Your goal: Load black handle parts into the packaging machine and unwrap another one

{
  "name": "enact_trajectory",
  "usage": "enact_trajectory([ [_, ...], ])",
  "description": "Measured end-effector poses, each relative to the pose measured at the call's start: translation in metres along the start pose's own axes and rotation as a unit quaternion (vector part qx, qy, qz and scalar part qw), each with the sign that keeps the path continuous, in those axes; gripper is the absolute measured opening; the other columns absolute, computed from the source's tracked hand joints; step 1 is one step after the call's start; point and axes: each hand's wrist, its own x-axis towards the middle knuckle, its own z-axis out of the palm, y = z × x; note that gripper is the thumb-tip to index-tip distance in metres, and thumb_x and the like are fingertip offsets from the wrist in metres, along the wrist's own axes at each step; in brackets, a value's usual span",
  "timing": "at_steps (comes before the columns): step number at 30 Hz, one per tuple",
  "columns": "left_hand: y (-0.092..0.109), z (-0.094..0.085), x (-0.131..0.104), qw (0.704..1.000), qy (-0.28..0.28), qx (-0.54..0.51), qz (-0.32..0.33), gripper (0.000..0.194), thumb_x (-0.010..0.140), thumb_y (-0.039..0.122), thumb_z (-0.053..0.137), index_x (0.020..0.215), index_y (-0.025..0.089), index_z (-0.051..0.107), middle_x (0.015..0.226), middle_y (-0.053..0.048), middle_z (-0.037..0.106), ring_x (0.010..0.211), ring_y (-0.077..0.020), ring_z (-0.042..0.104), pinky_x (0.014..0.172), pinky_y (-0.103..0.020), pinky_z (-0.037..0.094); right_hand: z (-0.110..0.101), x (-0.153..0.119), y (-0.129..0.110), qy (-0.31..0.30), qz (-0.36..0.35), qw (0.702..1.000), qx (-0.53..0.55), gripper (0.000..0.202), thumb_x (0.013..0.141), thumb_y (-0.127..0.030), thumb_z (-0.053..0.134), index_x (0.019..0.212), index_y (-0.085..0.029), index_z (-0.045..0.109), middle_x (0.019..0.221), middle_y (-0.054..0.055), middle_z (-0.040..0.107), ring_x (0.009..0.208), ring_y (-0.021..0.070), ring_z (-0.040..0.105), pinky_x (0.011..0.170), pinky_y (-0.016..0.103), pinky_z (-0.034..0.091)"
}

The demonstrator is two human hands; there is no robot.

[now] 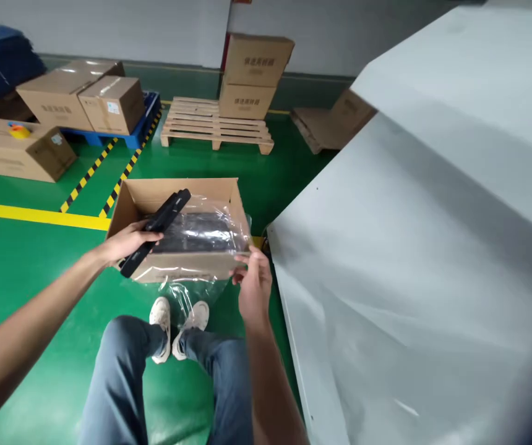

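Observation:
My left hand point(131, 240) is closed around long black bar-shaped parts point(171, 210), held slantwise over the left side of an open cardboard box point(177, 185). What these parts are I cannot make out. Clear plastic film point(192, 287) lines the box and drapes over its near wall. Under the film lie dark flat pieces point(205, 230). At the box's near right corner, the fingers of my right hand point(254, 272) pinch the edge of the film.
A large pale grey panel point(386, 278) fills the right side, close to my right arm. Beyond the box stand a wooden pallet point(214, 123) with stacked cartons point(250, 77), a blue pallet point(136, 133) with cartons, and flattened cardboard point(315, 127). My shoes are just below the box.

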Motion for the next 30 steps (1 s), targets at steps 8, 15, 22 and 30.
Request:
enact_trajectory([
  [8, -0.01, -0.007, 0.204, 0.915, 0.019, 0.402, -0.028, 0.043, 0.086, 0.047, 0.067, 0.115, 0.017, 0.066, 0.096, -0.009, 0.076, 0.087, -0.0286, 0.073, 0.072, -0.033, 0.052, -0.044, -0.005, 0.125, -0.146, 0.114, 0.964, -0.191, 0.044, 0.092, -0.065, 0.066, 0.103, -0.022, 0.07, 0.076, 0.002, 0.072, 0.057, 0.0166, 0.065, 0.05, 0.027, 0.051],
  [15, -0.1, 0.023, 0.299, 0.82, 0.023, 0.569, -0.046, 0.056, 0.099, 0.041, 0.058, 0.138, 0.003, 0.048, 0.138, -0.03, 0.062, 0.129, -0.0381, 0.062, 0.106, -0.043, 0.047, -0.07, -0.026, 0.151, -0.395, -0.031, 0.779, -0.485, 0.032, 0.101, -0.032, 0.057, 0.132, -0.031, 0.065, 0.116, 0.007, 0.078, 0.102, 0.028, 0.075, 0.083, 0.039, 0.061],
  [22, -0.17, 0.028, 0.324, 0.798, 0.0, 0.598, -0.068, 0.074, 0.1, 0.052, 0.057, 0.148, -0.001, 0.037, 0.147, -0.036, 0.049, 0.137, -0.0471, 0.055, 0.11, -0.05, 0.046, -0.108, -0.027, 0.173, -0.435, -0.086, 0.692, -0.57, 0.04, 0.102, -0.035, 0.055, 0.141, -0.027, 0.06, 0.114, 0.01, 0.079, 0.094, 0.0292, 0.077, 0.072, 0.038, 0.061],
  [30, -0.191, 0.02, 0.327, 0.801, 0.007, 0.594, -0.08, 0.09, 0.09, 0.067, 0.065, 0.147, 0.002, 0.04, 0.144, -0.036, 0.053, 0.136, -0.0454, 0.056, 0.108, -0.048, 0.048, -0.111, -0.027, 0.174, -0.427, -0.095, 0.697, -0.568, 0.04, 0.102, -0.034, 0.055, 0.141, -0.028, 0.058, 0.114, 0.01, 0.078, 0.097, 0.0291, 0.076, 0.076, 0.038, 0.059],
])
